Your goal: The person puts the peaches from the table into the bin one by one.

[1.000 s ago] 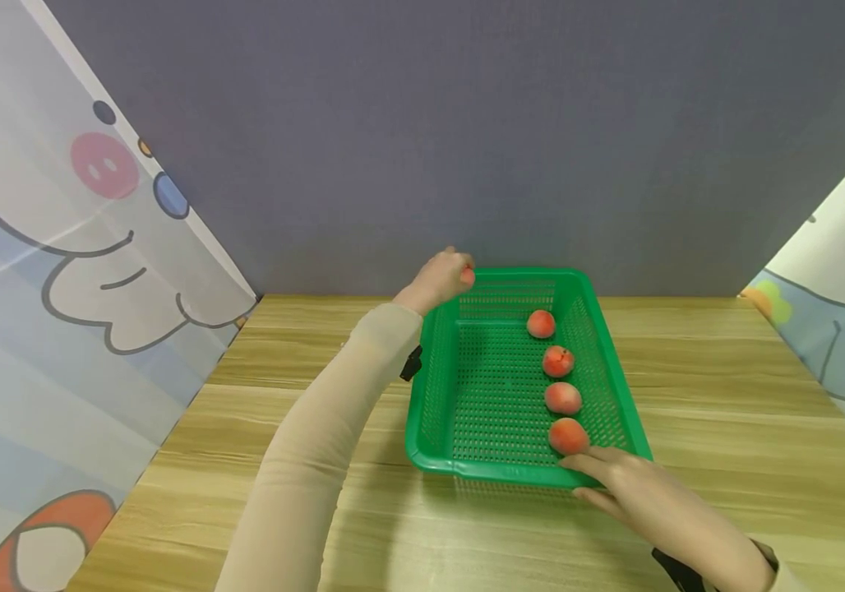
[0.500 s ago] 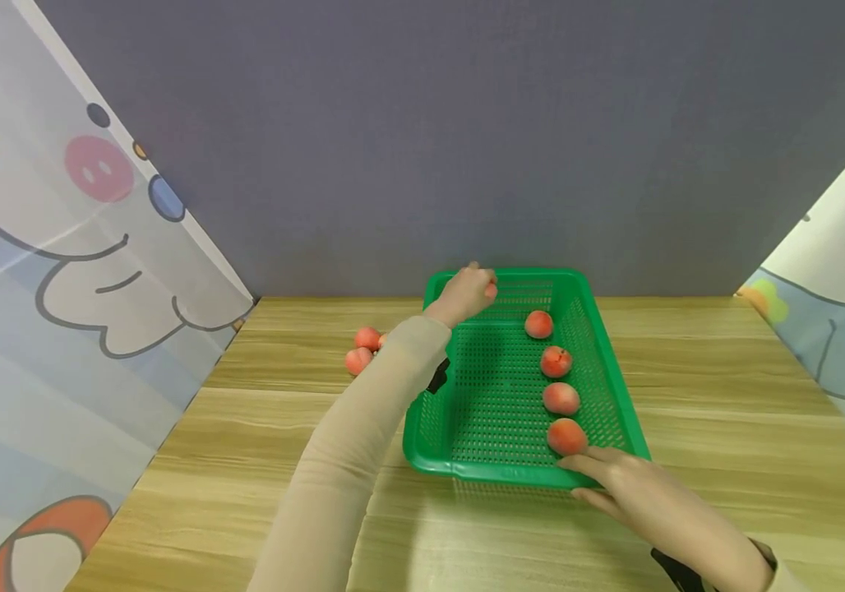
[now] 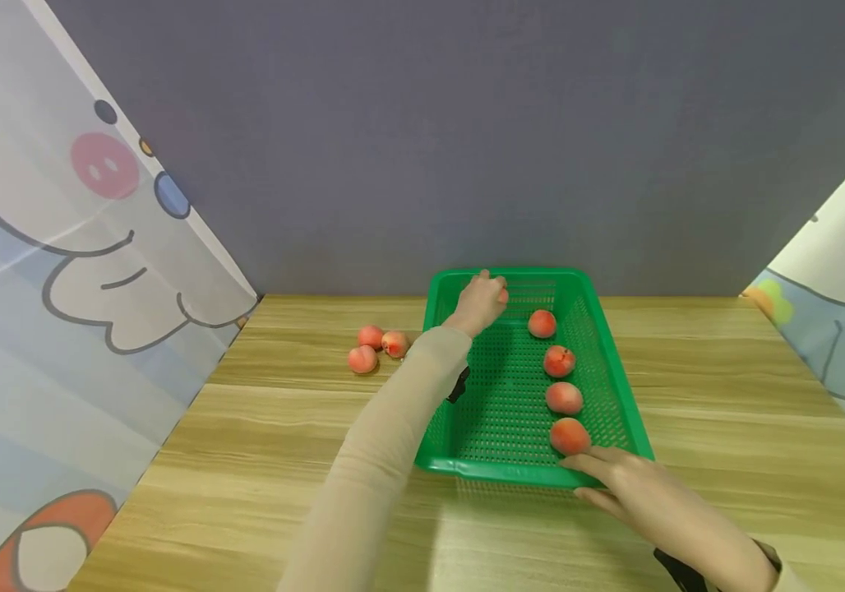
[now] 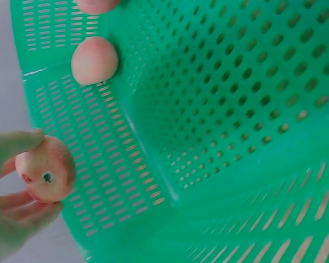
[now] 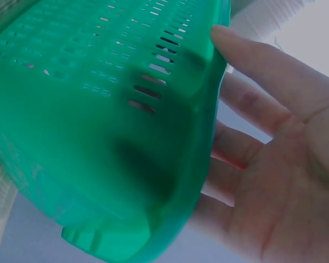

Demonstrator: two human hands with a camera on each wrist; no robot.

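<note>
The held peach, round to my eye with no clear long axis, sat pinched in the left hand, over the far end of the green basket. Four peaches ran from just right of that hand toward the right hand, which gripped the basket's near corner. Three loose peaches lay left of the left hand, on the desk.

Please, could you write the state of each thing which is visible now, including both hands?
Green basket: upright on the table, partly filled
Table: partly covered
Left hand: pinching a peach
Held peach: in the hand, not yet set down
Right hand: holding the basket's near right corner
Four peaches: lined up inside the basket
Three peaches: grouped outside the basket
</note>
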